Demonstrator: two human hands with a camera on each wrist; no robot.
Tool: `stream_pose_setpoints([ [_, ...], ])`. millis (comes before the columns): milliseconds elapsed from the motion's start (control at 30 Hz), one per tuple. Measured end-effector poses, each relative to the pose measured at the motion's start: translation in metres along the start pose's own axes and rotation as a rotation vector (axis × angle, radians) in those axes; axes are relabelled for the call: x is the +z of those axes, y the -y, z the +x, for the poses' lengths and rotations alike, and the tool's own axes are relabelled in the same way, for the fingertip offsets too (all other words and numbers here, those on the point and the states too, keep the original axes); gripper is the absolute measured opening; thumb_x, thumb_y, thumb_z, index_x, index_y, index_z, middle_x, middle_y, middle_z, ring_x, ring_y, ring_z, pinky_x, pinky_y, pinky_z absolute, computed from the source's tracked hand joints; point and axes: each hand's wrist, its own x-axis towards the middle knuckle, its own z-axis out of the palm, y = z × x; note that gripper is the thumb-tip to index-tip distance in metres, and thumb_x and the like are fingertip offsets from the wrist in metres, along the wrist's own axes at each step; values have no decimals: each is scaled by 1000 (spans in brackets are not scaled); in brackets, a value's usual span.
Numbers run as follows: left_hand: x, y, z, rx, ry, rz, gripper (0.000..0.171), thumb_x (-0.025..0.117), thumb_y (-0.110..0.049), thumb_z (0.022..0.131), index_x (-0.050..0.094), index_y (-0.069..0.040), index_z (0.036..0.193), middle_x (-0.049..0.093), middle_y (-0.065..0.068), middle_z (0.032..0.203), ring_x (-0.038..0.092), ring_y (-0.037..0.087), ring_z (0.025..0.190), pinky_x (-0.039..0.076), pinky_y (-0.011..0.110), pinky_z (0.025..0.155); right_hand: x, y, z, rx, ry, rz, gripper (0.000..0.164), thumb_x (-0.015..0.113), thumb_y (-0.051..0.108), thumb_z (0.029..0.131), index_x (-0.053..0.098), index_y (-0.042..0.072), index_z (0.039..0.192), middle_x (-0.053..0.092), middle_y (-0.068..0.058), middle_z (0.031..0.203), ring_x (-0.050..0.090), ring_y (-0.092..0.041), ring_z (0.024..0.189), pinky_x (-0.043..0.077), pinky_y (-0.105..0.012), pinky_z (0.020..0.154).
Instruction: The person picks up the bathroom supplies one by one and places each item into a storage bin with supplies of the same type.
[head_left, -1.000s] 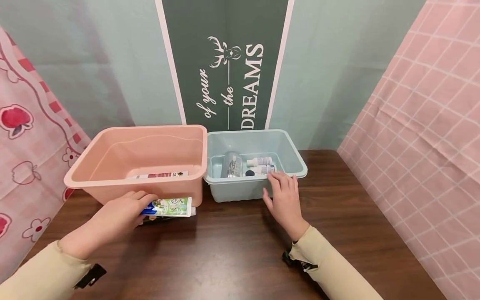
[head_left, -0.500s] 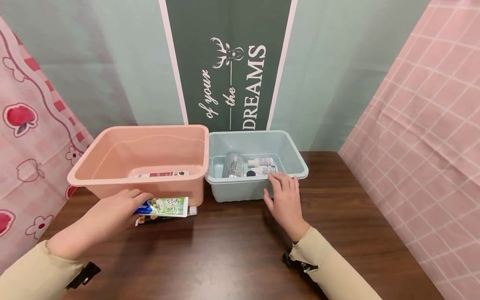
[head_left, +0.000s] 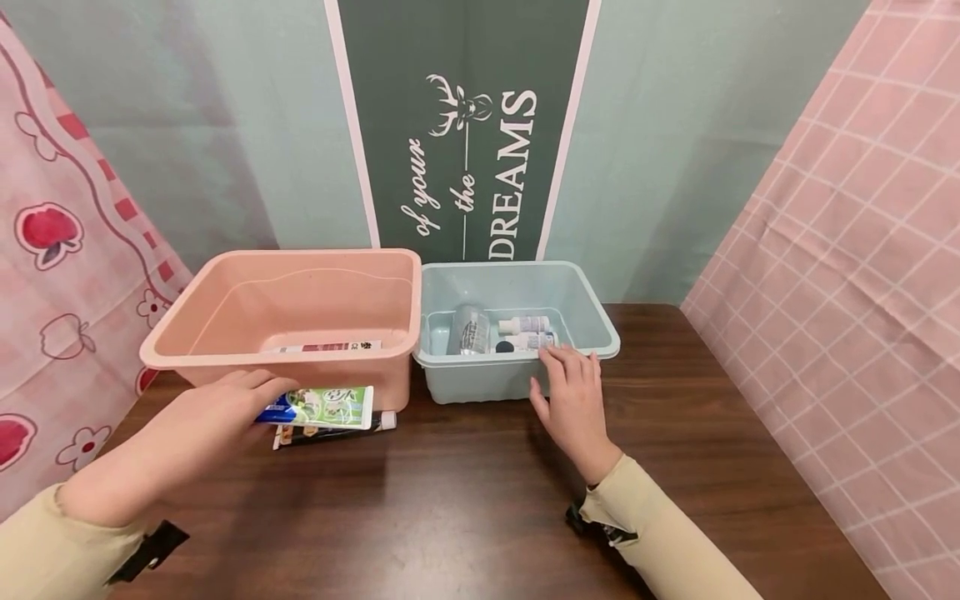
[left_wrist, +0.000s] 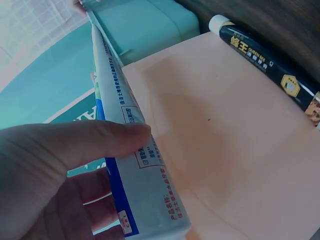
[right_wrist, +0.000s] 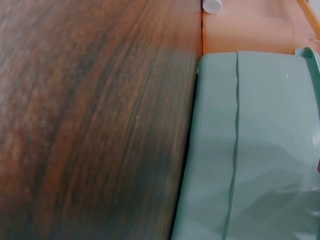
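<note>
My left hand (head_left: 217, 417) pinches a green, white and blue toothpaste tube (head_left: 322, 407) in front of the pink bin (head_left: 277, 362). In the left wrist view the thumb lies across the tube's printed side (left_wrist: 135, 150), with the fingers behind it. Below, a black toothpaste tube (head_left: 333, 432) with a white cap lies on the table along the bin's foot. My right hand (head_left: 573, 400) rests its fingertips on the front rim of the light blue bin (head_left: 480, 381), thumb apart in front of the wall. That hand is almost wholly outside the right wrist view.
Inside the pink bin lies a white and red box (head_left: 333, 346). The blue bin holds a clear bottle (head_left: 470, 329), small white bottles (head_left: 525, 324) and a dark round cap (head_left: 504, 347). Both bins stand side by side on the brown table (head_left: 480, 517), against a green curtain (head_left: 652, 125).
The left hand has drawn the green toothpaste tube leftward and slightly up, uncovering more of the black tube on the table. My right hand has stayed at the blue bin's rim.
</note>
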Motion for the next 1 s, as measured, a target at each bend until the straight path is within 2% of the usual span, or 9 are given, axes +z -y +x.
stream_pose_setpoints([
  [300,-5,3,1,87,-104,39,51,80,0,60,62,-10,107,61,3,96,59,21,87,50,43,68,-1,1,-2,-1,-15,10,41,65,14,78,56,-2,115,52,-20,114,46,-40,109,25,-65,99],
  [467,-7,6,2,85,-124,59,52,81,-1,58,63,-11,106,61,3,93,59,23,82,50,43,64,-1,1,-3,1,-7,11,42,65,15,79,56,-2,116,52,-19,115,46,-39,110,25,-64,100],
  [633,-8,3,2,94,-142,57,49,78,-2,61,63,-13,106,61,2,90,60,21,79,50,41,62,-2,0,-5,-10,-19,10,43,67,13,76,57,-3,114,53,-20,114,47,-40,108,27,-65,97],
  [767,-13,4,2,83,-140,53,51,78,-3,61,62,-13,108,61,3,89,59,21,77,49,41,62,0,0,-1,-24,-16,12,41,65,14,78,56,-2,116,53,-19,115,47,-40,109,25,-64,99],
  [1000,-22,10,9,92,-150,62,50,83,-5,58,63,-6,104,62,10,91,60,27,78,50,45,63,2,-1,0,-7,-20,10,40,63,15,79,56,-2,115,52,-19,114,46,-40,110,24,-64,99],
])
